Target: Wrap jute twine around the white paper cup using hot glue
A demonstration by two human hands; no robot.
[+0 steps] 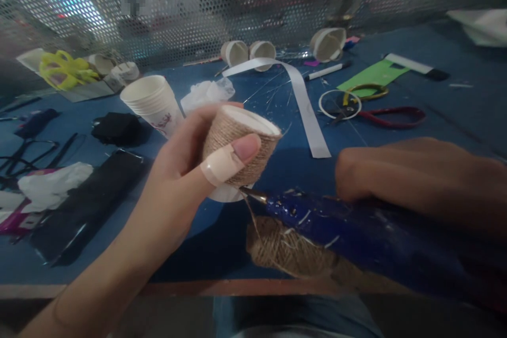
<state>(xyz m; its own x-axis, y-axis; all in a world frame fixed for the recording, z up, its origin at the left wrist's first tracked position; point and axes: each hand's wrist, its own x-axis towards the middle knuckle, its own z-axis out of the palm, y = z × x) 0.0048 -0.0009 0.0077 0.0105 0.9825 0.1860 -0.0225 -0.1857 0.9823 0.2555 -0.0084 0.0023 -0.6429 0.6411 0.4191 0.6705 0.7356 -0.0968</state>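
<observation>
My left hand (178, 169) is closed around a paper cup (253, 163) wrapped most of the way in jute twine, tilted with its white end up. A bandage (222, 165) covers part of the thumb. A white band of cup shows below the twine. My right hand (420, 179) grips a blue hot glue gun (336, 232), its fingers partly hidden behind the body. The metal nozzle (255, 195) points at the lower edge of the wrapping, touching or very near it. A strand runs down from the cup to a ball of jute twine (293, 253) beneath the gun.
Stacked paper cups (148, 97) stand beyond my left hand. A white strip (303, 105), red-handled pliers (396, 116), a marker (327, 71) and a green sheet (368, 76) lie farther right. At left are a black case (89, 206) and yellow scissors (63, 68). Perforated metal (261, 5) closes the back.
</observation>
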